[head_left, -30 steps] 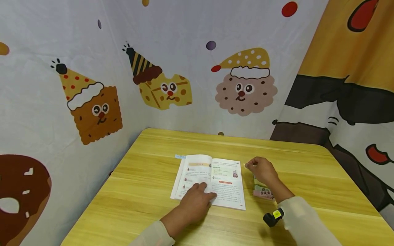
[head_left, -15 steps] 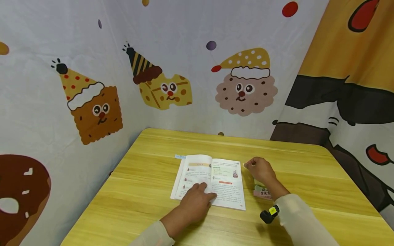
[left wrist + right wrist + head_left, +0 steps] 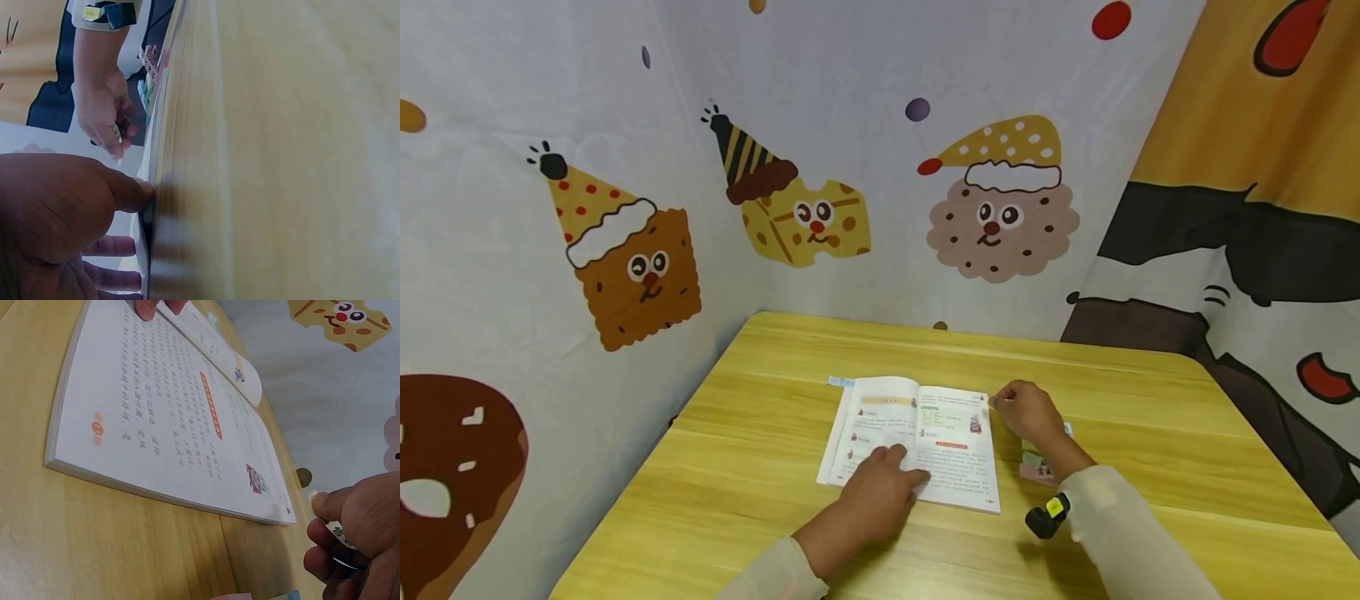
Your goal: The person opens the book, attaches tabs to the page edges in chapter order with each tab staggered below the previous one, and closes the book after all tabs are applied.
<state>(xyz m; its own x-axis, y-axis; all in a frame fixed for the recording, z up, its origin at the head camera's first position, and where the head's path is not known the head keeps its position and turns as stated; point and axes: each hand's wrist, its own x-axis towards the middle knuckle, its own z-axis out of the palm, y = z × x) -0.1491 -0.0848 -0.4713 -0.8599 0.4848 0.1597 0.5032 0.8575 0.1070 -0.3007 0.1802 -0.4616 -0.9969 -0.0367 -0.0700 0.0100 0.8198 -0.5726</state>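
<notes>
An open printed book (image 3: 955,467) lies on the wooden table. My left hand (image 3: 880,496) rests across its lower middle, fingers extended over the pages; in the left wrist view the thumb (image 3: 134,192) presses near the book's edge. Beside the upper right page corner, my right hand (image 3: 1028,412) pinches a small pale-yellow slip (image 3: 314,499) between thumb and finger. A white piece with green lettering (image 3: 340,534) also shows within its curled fingers. Beneath the right forearm lies a colourful flat pad (image 3: 1037,467) with pink and green parts, partly hidden.
A light blue paper tab (image 3: 840,382) sticks out from the book's upper left edge. The yellow wood-grain table (image 3: 760,400) meets a cartoon-printed curtain (image 3: 880,283) at its back and left. A black wrist camera (image 3: 1045,518) hangs by the right sleeve.
My right hand has moved slightly left, bringing the slip to the book's upper right corner. A blue bit of the pad now shows behind the wrist. The left hand stays put.
</notes>
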